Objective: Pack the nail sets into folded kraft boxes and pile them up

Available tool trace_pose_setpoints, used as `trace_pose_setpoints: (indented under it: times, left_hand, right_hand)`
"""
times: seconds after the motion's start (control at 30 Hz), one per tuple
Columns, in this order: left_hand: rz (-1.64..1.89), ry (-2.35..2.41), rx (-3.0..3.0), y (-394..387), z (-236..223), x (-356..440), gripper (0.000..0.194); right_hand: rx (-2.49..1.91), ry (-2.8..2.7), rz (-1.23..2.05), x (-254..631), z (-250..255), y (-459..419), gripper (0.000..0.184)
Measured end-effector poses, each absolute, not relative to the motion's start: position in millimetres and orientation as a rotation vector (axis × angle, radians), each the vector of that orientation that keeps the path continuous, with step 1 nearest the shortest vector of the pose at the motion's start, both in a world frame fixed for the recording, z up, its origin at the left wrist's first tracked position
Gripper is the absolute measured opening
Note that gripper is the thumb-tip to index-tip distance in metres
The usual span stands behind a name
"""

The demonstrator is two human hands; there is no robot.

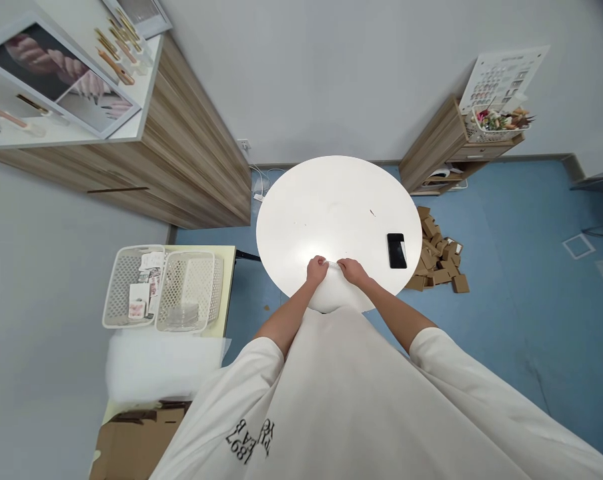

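Over the near part of the round white table (331, 207), my left hand (317, 270) pinches one end of a small whitish strip (333, 265). The strip looks partly see-through, and its exact kind is too small to make out. At its other end, my right hand (351, 271) is closed with fingertips pressed together. Both hands are close to each other, knuckles up, with only a short stretch of the strip showing between them. A black phone-like slab (396, 251) lies on the table to the right of my right hand.
Small brown cardboard boxes (439, 257) are heaped on the floor at right. Two white baskets (186, 260) stand on the side table at left, beside white wrapping sheets (156, 363) and an open carton (139, 443). Wooden cabinets (196, 133) flank the table.
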State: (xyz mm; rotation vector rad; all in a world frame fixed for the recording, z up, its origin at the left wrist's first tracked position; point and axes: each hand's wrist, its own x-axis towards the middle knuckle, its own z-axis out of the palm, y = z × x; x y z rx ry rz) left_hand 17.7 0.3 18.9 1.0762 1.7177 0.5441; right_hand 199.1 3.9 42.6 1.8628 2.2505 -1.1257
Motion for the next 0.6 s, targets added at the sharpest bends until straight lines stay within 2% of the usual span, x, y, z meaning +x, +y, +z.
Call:
trace_pose_setpoints:
  times: [0.3, 0.6]
  left_hand:
    - [0.59, 1.647, 0.924, 1.9, 18.6, 11.5, 0.019]
    - [0.588, 1.608, 0.854, 0.7, 10.7, 7.5, 0.038]
  right_hand:
    - [1.605, 2.255, -0.88, 195.8, 54.6, 2.4, 0.029]
    - [1.689, 2.256, -0.802, 187.4, 50.5, -2.7, 0.034]
